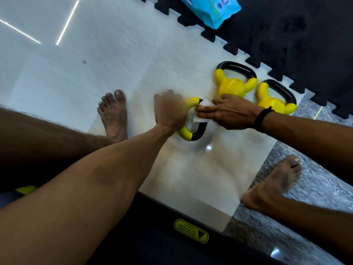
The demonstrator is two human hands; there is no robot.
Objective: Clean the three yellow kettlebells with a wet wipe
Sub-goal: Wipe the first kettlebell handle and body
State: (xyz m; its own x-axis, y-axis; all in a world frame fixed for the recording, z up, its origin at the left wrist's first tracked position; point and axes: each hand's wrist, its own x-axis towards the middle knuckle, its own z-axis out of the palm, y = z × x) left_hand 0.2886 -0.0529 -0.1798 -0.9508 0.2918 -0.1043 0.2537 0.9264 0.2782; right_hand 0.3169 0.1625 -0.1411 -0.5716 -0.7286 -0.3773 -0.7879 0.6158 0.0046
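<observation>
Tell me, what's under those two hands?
A yellow kettlebell with a black handle. The left hand covers its body; the right hand presses a white wet wipe against it.

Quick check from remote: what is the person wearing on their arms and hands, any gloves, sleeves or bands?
No gloves or sleeves show; both forearms are bare. The right hand has a black band round its wrist. The left hand looks unadorned, though it is blurred.
</observation>
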